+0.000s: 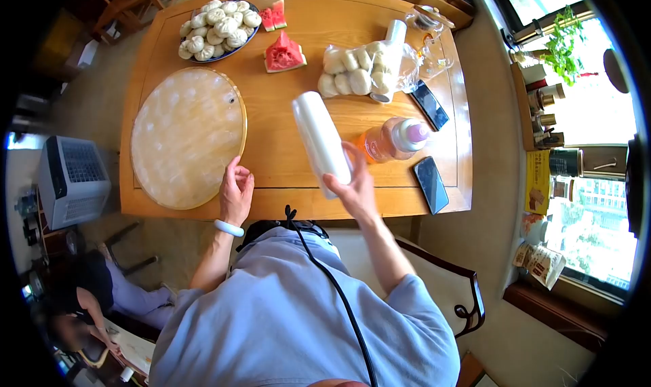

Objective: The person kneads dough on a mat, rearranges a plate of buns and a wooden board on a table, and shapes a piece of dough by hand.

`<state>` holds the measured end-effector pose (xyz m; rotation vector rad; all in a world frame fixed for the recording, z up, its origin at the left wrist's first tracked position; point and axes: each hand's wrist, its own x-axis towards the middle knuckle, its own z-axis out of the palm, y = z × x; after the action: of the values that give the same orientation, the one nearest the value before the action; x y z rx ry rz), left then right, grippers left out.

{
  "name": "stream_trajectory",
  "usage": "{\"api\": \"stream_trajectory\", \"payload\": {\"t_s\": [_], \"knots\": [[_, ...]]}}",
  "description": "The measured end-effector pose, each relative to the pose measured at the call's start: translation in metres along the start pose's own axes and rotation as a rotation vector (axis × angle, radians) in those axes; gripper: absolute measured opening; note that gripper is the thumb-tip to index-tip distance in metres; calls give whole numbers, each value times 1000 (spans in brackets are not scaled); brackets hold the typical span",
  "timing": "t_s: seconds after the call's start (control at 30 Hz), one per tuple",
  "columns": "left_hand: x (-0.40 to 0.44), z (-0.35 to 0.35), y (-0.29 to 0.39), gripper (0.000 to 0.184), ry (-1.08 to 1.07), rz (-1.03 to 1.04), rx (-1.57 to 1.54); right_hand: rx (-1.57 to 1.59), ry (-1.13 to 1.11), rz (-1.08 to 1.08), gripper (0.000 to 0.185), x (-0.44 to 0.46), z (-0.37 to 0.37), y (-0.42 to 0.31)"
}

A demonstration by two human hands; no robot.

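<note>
My right hand (356, 185) is closed round the lower end of a roll of thin white plastic (313, 126), which slants above the table. Beside that hand stands an orange-pink bottle (385, 141) with a pale lilac cap. My left hand (236, 191) is at the lower right edge of a round, flour-dusted wooden board (186, 139). Its fingers are loosely bent and hold nothing that I can see; whether they touch the rim I cannot tell. A pale band circles the left wrist.
On the wooden table (285, 177) are a plate of buns (220, 29), watermelon pieces (285, 52), a clear bag of buns (356, 69), a glass teapot (427, 21) and two phones (431, 185). Another person (95, 295) sits at lower left. A chair (444, 272) stands behind me.
</note>
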<state>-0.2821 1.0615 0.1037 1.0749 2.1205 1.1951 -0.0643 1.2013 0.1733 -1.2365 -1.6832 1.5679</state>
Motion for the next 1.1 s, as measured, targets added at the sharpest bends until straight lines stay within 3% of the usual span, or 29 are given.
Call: {"api": "stream_trajectory", "payload": {"t_s": [0.03,0.17,0.27,0.5,0.57,0.67,0.77,0.9,1.0,1.03,1.1], "knots": [[-2,-3,-3,46,-1,-12,11,22,-50,-48,72,1,-12,-21],[-13,-12,-24,45,34,-6,-7,-434,-90,-394,61,47,-62,-129],[-25,-19,-31,43,89,-35,9,-999,18,-629,56,142,-84,-167],[-63,-34,-55,44,283,-170,20,-1512,-110,-456,53,331,-72,-134],[-76,-40,-64,44,338,-239,20,-1549,-238,-347,57,362,-76,-120],[-89,-47,-63,44,343,-371,19,-1506,-207,-324,67,420,-102,-89],[-88,-46,-67,44,318,-390,46,-1429,-209,-195,78,420,-109,-92],[-73,-38,-71,43,254,-360,-24,-1376,-89,-319,83,416,-133,-65],[-55,-35,-71,43,222,-298,-80,-1296,-109,-626,77,383,-160,-81],[-51,-34,-72,43,219,-266,-87,-1253,-136,-432,72,339,-152,-109],[-44,-37,-74,43,186,-236,-78,-961,-204,-246,63,281,-163,-133]]}}
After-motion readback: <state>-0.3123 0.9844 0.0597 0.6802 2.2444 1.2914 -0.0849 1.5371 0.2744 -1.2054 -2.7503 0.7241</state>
